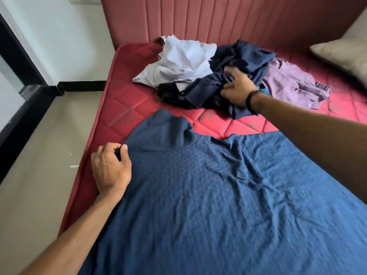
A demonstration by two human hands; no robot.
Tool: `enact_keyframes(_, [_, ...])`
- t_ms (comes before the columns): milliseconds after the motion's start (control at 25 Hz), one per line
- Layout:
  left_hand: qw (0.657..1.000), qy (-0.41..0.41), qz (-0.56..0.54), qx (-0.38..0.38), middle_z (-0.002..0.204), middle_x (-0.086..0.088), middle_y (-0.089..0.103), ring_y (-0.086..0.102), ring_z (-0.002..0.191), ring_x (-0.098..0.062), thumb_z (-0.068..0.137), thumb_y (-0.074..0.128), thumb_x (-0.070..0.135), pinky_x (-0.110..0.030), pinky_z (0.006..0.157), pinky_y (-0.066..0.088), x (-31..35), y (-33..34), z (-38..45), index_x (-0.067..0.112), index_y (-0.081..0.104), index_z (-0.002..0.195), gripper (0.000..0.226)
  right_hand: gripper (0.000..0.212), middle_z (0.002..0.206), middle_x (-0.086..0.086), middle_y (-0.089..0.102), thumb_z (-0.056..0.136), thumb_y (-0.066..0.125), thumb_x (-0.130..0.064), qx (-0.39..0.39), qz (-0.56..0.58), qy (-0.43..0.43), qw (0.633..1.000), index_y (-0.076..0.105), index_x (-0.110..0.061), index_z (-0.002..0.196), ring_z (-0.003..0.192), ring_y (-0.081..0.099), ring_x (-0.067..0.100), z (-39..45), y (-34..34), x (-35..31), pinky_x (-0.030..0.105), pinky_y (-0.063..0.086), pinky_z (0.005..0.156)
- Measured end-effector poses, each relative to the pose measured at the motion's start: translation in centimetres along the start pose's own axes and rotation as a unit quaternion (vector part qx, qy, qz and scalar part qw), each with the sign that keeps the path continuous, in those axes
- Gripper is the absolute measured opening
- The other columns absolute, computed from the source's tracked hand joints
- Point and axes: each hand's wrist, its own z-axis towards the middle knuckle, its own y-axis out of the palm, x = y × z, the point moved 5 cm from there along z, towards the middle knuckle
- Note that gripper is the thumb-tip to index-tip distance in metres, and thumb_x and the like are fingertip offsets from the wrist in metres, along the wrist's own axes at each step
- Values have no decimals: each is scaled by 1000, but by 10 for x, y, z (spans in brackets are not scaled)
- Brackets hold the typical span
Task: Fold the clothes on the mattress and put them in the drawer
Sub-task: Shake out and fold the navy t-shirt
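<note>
Gripping navy garment (pixel 208 90) in pile, right hand (pixel 237 88) atop

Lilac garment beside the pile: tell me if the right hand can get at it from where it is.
Probably yes: the right hand grips the navy clothes right beside the lilac garment, which lies uncovered.

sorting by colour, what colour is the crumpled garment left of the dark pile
White, maybe very pale grey; the crumpled garment shows best in the head view.

Single head-worn wide-angle view; looks forward and down from the mattress (pixel 127 108) foot toward the headboard (pixel 228 18). Near: both forearms enter from the lower edge; floor at left.
</note>
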Motion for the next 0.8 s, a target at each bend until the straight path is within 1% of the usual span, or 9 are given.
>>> enact_keyframes(80, [999,-8,29,-18,98,-26,68,60,92,-48,101,58,26,-53,82,44,4,-6,6,7,65,105,21,37,113,10,73,87,59,-9,-77,-212,-40,973,72,-19,121,104,69,31,-32,0,32,36,54,89])
enact_keyframes(120, [999,-21,39,-27,100,-27,68,61,94,-50,103,54,28,-53,81,45,5,-9,12,8,62,108,22,31,110,13,74,88,58,-6,-120,-268,-38,955,75,-16,112,104,68,33,-50,-3,59,36,53,87])
enact_keyframes(200, [996,-48,56,-45,105,-30,68,61,99,-52,106,46,31,-54,83,45,3,-13,24,10,57,113,25,33,110,18,73,83,62,-5,-182,-343,13,921,75,-13,112,105,68,36,-82,-21,118,40,54,89])
enact_keyframes(280, [994,-63,74,-60,109,-30,67,59,103,-52,106,45,32,-54,87,44,-3,-14,33,11,57,113,25,36,112,19,72,81,67,-9,-170,-385,38,906,74,-16,115,108,67,37,-91,-42,159,43,55,90])
enact_keyframes(440, [992,-51,85,-72,111,-23,67,59,104,-50,105,47,36,-55,85,46,-8,-11,47,17,59,110,23,20,110,14,72,87,65,-13,-60,-466,80,879,72,-28,98,113,61,36,-75,-84,192,46,51,91])
enact_keyframes(560, [992,-50,85,-74,111,-21,67,58,104,-50,105,48,36,-55,83,46,-5,-7,56,17,59,110,23,24,116,18,69,85,66,-11,-25,-472,101,875,72,-21,106,114,62,39,-67,-83,203,47,52,88])
enact_keyframes(680, [994,-19,90,-62,118,-21,65,56,112,-47,99,58,37,-56,90,45,20,-15,51,22,54,121,27,40,130,20,61,88,64,-18,26,-393,89,915,64,-16,127,121,56,43,-80,-63,188,56,49,96])
enact_keyframes(760, [985,141,64,-81,133,-16,58,51,125,-42,98,59,42,-55,101,41,49,-19,18,23,50,135,42,56,151,14,48,94,51,-41,27,-257,18,966,47,-24,148,135,44,42,-110,-35,169,63,41,107])
enact_keyframes(800, [960,233,79,-130,144,-11,52,46,135,-37,99,54,49,-54,110,36,59,-16,-10,25,49,142,50,61,161,9,37,98,41,-53,-13,-222,-29,975,38,-32,155,145,36,38,-134,-18,163,63,34,115])
